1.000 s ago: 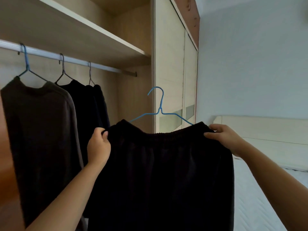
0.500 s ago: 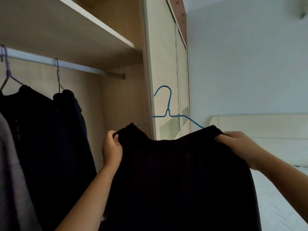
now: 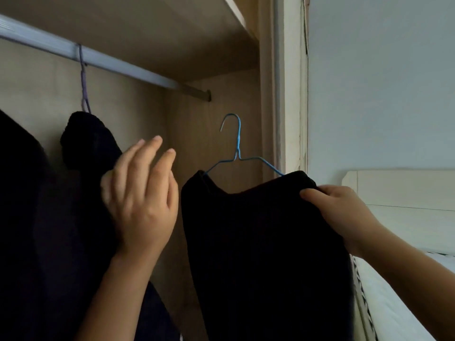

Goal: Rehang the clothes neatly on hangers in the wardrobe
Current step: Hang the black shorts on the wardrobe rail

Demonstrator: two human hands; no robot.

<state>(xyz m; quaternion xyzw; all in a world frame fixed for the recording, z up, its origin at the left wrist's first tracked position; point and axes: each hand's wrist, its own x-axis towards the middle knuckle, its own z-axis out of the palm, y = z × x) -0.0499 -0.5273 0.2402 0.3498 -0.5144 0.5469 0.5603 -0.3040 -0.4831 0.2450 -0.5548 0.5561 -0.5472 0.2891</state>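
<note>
Beneath the pale metal wardrobe rail (image 3: 105, 60), a black garment with a gathered top edge (image 3: 258, 242) hangs on a thin blue wire hanger (image 3: 237, 148), whose hook sits free in the air, below the rail's end and not on it. The right hand (image 3: 342, 212) pinches the garment's right shoulder, fingers closed on the cloth. The left hand (image 3: 140, 200) is apart from that garment, fingers spread and loose, holding nothing, its back against a dark garment (image 3: 83, 148) already hanging from a purple wire hanger (image 3: 84, 87) on the rail. At far right lies a white bed (image 3: 403, 291).
</note>
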